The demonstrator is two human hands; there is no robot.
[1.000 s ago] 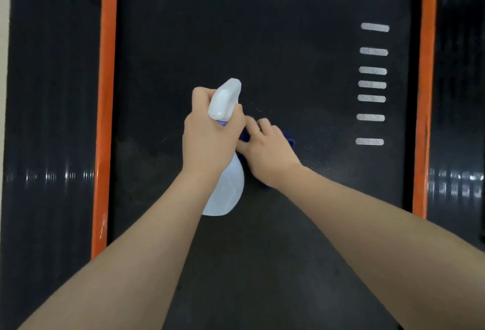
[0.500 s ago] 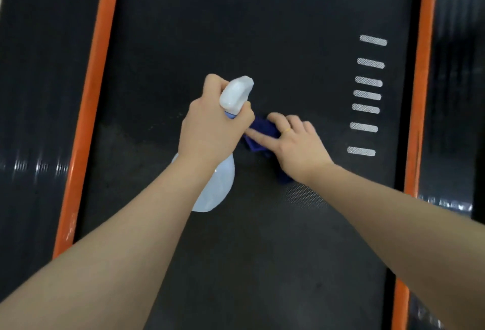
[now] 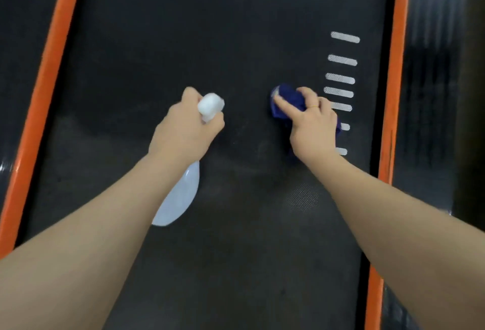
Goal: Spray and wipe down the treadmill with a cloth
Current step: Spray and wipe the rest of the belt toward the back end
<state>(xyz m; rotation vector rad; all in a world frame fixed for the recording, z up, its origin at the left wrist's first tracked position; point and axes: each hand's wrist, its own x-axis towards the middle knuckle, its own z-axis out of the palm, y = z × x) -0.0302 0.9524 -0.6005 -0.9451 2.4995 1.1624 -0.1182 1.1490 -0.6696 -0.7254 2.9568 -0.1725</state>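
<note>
- Two hands have parted: right hand [image 3: 312, 126], clutching the blue cloth [image 3: 287, 102], swept right across the belt [image 3: 236, 41], probably wiping.
- Left hand [image 3: 185, 130] stays clamped around the spray bottle [image 3: 178, 198].

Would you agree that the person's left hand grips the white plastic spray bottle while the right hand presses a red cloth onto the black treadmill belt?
Not quite: the head view shows a dark blue cloth, not red. The left hand grips the white plastic spray bottle; the right hand presses it onto the black treadmill belt.

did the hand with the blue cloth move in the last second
Yes. The right hand with the blue cloth slid right across the belt, away from the spray bottle, and now covers part of the white stripes.
</note>
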